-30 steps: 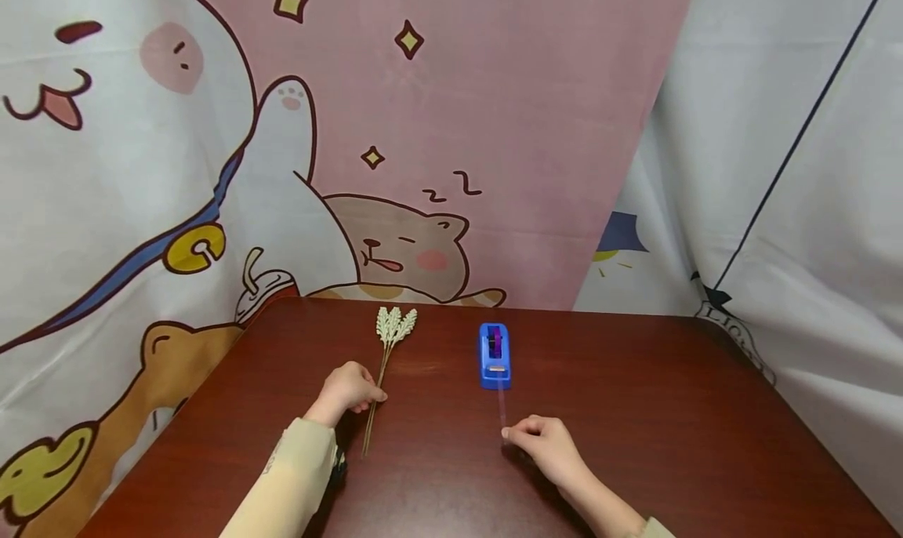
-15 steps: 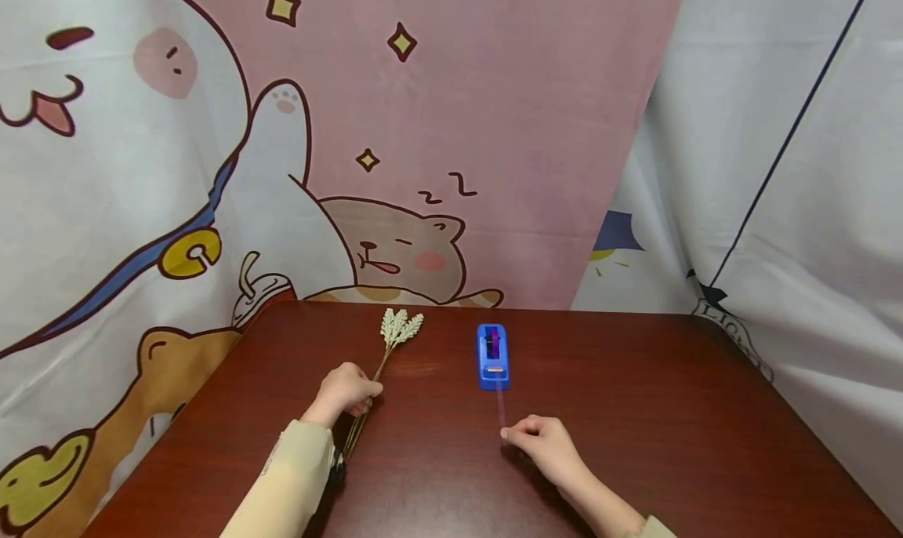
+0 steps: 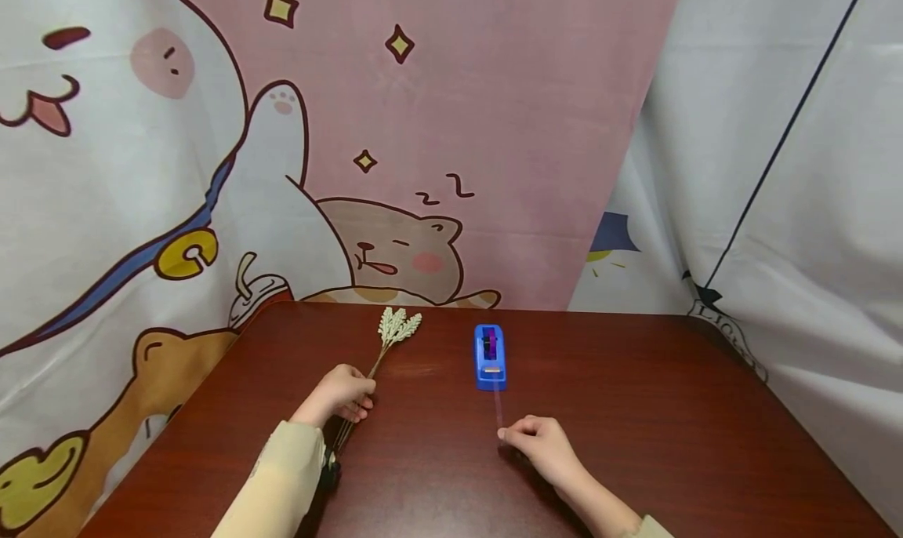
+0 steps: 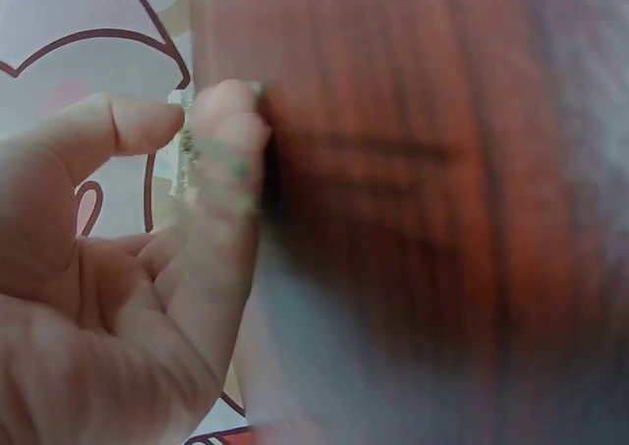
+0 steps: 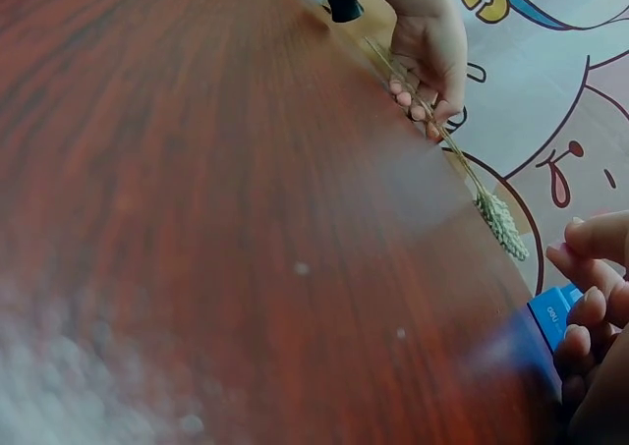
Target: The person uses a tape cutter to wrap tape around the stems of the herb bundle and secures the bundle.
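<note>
Head view: flowers (image 3: pixel 389 336) aslant, blooms (image 3: pixel 398 326) toward upper right.

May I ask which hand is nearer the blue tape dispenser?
Right. The right hand is on the near side of the dispenser, pinching its tape; the left hand is farther, to its left.

Glossy reddish-brown table (image 3: pixel 635 412) before a pink-and-white cloth backdrop (image 3: pixel 536 130) with large cartoon animals (image 3: pixel 416 248)

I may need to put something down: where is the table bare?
Bare: the table right of the tape dispenser and right hand; also between dispenser and flowers. Crowded: around the left hand holding the flowers, and along the tape strip.
</note>
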`<state>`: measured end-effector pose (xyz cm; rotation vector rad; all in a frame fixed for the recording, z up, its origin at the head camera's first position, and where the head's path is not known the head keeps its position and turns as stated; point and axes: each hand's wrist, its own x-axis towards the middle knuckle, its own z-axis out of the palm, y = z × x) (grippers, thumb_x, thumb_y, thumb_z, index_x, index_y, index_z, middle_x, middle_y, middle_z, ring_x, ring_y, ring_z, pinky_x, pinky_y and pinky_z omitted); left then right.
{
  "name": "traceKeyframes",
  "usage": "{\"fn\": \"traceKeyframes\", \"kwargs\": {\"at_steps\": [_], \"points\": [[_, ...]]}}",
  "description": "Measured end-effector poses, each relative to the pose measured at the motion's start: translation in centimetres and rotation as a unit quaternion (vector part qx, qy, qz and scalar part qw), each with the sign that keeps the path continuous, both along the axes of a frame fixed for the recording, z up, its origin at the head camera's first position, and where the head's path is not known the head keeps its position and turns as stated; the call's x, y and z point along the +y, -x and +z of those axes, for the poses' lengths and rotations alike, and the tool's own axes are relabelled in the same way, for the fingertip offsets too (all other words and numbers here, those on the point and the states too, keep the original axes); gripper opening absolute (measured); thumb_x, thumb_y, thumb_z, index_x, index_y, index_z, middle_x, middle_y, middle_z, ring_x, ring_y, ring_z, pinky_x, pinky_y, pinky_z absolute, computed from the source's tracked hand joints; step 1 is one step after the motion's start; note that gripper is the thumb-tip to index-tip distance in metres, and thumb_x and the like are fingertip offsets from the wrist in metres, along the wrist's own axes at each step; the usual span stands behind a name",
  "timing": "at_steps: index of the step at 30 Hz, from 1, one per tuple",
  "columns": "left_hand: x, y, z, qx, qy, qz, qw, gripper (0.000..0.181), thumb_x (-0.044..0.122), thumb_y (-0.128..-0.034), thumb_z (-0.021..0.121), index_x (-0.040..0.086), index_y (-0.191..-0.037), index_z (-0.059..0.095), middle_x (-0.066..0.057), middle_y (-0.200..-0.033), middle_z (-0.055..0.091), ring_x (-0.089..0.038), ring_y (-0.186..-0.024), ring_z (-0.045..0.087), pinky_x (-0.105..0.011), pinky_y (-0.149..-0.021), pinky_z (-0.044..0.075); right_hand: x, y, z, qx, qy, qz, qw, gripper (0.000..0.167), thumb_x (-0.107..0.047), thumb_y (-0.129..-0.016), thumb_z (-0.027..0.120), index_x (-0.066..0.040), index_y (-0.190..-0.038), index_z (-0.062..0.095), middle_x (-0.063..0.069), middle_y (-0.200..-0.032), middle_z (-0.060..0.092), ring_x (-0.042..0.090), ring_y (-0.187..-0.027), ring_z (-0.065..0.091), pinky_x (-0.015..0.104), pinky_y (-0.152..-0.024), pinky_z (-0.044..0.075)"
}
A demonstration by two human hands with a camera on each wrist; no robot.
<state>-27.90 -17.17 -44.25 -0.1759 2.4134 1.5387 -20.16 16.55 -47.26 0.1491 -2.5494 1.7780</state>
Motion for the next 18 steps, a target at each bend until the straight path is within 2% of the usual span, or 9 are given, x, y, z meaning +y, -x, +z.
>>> {"fn": "traceKeyframes", "kwargs": {"at_steps": [6, 10, 14, 18], "points": [[-0.8, 0.1, 0.3, -0.031, -0.038, -0.034, 0.9982, 0.029, 0.006, -0.1008, 0.041, -0.014, -0.119, 0.05, -0.017, -0.083, 0.063, -0.022, -0.061, 0.062, -0.038, -0.059, 0.055, -0.1, 0.1, 0.1, -0.005, -0.007, 0.0, 1.0, 0.017, -0.016, -0.08, 0.076, -0.003, -0.07, 0.073, -0.002, -0.065, 0.053, 0.009, -0.057, 0.046, 0.023, -0.051, 0.036], [-1.1, 0.2, 0.5, -0.037, -0.048, -0.044, 0.9972, 0.032, 0.001, -0.0993, 0.041, -0.015, -0.126, 0.049, -0.019, -0.089, 0.064, -0.024, -0.066, 0.063, -0.04, -0.063, 0.055, 0.0, 0.1, 0.0, -0.003, -0.01, -0.002, 0.9999, 0.016, -0.015, -0.081, 0.075, -0.003, -0.071, 0.074, -0.002, -0.066, 0.053, 0.009, -0.059, 0.045, 0.023, -0.052, 0.036], [-1.2, 0.2, 0.4, -0.03, -0.05, -0.036, 0.9976, 0.035, -0.006, -0.0948, 0.043, -0.017, -0.127, 0.047, -0.019, -0.09, 0.065, -0.023, -0.067, 0.064, -0.04, -0.064, 0.056, 0.0, 0.0, 0.0, -0.003, -0.006, -0.003, 1.0, 0.015, -0.014, -0.081, 0.075, -0.002, -0.072, 0.074, -0.002, -0.066, 0.052, 0.008, -0.058, 0.045, 0.024, -0.052, 0.035], [-1.3, 0.3, 0.6, -0.019, -0.047, -0.019, 0.9985, 0.029, -0.008, -0.0939, 0.046, -0.018, -0.121, 0.053, -0.019, -0.087, 0.065, -0.021, -0.065, 0.063, -0.039, -0.063, 0.056, 0.0, 0.0, -0.1, -0.009, -0.003, -0.003, 0.9999, 0.016, -0.015, -0.081, 0.075, -0.002, -0.073, 0.074, -0.003, -0.066, 0.053, 0.009, -0.058, 0.046, 0.023, -0.052, 0.036]]}}
